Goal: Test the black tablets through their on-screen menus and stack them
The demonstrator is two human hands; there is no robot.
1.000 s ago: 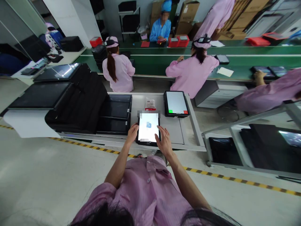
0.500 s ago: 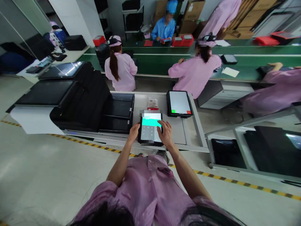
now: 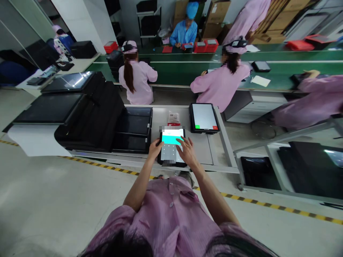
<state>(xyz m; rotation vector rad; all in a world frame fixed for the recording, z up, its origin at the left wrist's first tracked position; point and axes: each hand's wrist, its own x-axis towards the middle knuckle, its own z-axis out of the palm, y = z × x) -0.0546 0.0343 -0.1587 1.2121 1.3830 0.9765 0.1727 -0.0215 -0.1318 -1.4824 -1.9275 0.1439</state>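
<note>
A tablet (image 3: 168, 151) with a lit screen lies before me at the front edge of the white cart top. It shows a cyan band above a grey keypad. My left hand (image 3: 154, 149) grips its left edge, the thumb over the frame. Over the right side of the screen is my right hand (image 3: 187, 151), fingers apart, with fingertips at the cyan band; whether they touch the glass I cannot tell. Behind the tablet sits a small clear packet (image 3: 174, 118) with a white label and red lower edge. A second tablet (image 3: 204, 117), its screen pale with green and red corner squares, rests to the right.
Black trays (image 3: 135, 123) and a tall stack of black cases (image 3: 88, 117) fill the cart's left side. Beyond, co-workers in pink sit along a green conveyor bench (image 3: 171, 73). A metal rack (image 3: 276, 167) with dark panels stands at the right.
My right hand has shifted slightly left over the screen. My left thumb now reaches further onto the tablet's left edge. The tablet has stayed in place.
</note>
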